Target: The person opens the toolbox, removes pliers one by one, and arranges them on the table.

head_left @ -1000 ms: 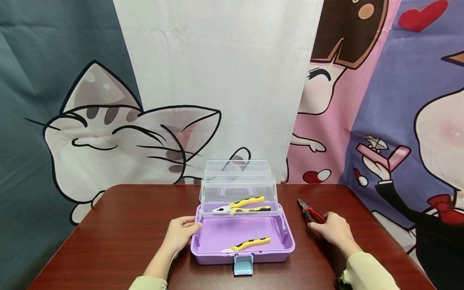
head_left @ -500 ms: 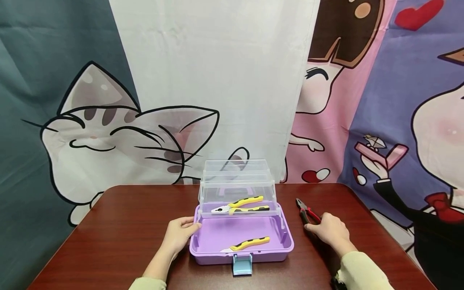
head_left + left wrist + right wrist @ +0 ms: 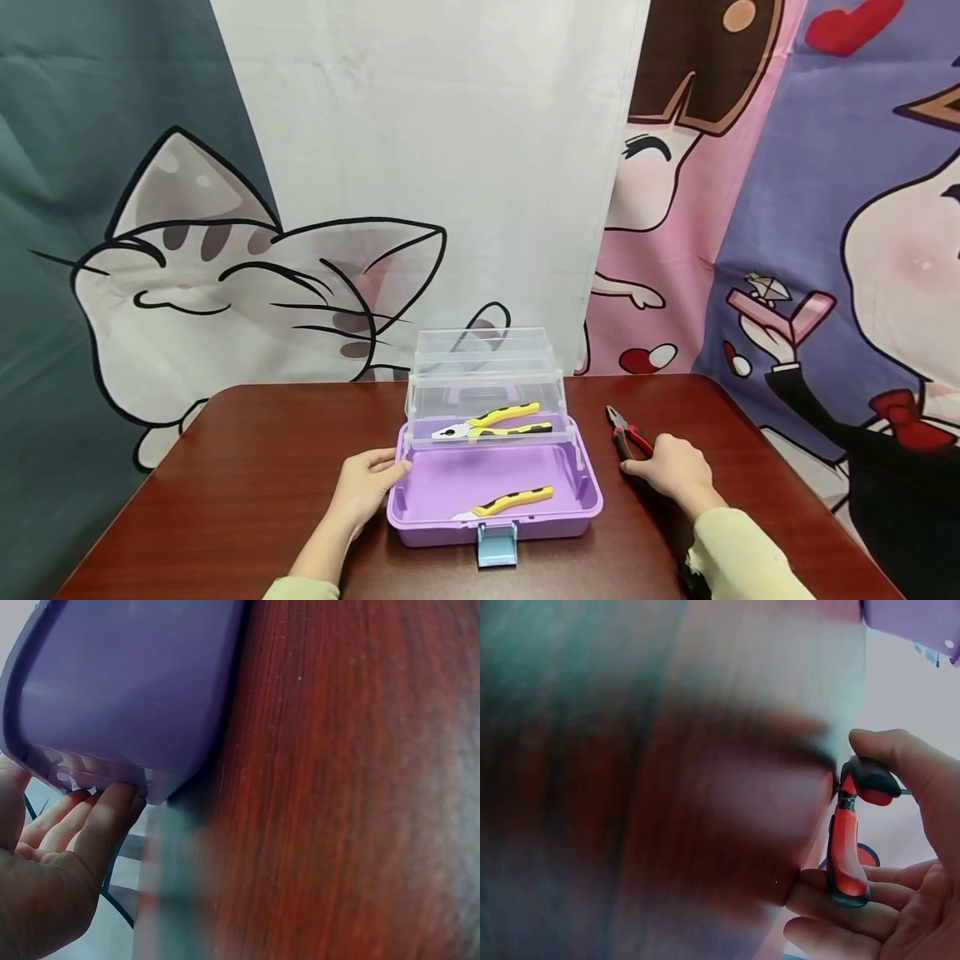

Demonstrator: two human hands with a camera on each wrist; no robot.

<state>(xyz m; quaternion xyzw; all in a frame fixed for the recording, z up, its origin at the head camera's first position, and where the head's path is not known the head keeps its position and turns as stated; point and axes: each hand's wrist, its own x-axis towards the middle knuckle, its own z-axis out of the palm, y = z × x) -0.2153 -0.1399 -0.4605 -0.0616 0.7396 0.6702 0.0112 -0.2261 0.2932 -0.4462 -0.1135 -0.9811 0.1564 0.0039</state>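
A purple toolbox (image 3: 487,479) with its clear lid (image 3: 483,358) raised stands on the table in the head view. My left hand (image 3: 363,490) grips its left wall, thumb over the rim and fingers outside. Yellow-and-black pliers (image 3: 498,417) lie in the clear upper tray. A yellow-and-black handle (image 3: 517,498) shows in the purple base; the rest of that tool is mostly hidden by the front wall. Right of the box, my right hand (image 3: 678,473) holds red-and-black pliers (image 3: 846,851) by the handles, thumb on one and fingers on the other. Their jaws point away from me.
A light-blue latch (image 3: 497,546) hangs down at the box front. The dark red wooden table (image 3: 255,483) extends to both sides. Behind its far edge hangs a cartoon-printed cloth (image 3: 450,167).
The head view has turned slightly right. My right hand has shifted a little left on the red-and-black pliers, whose handles stand closer together. The left hand keeps its hold on the box.
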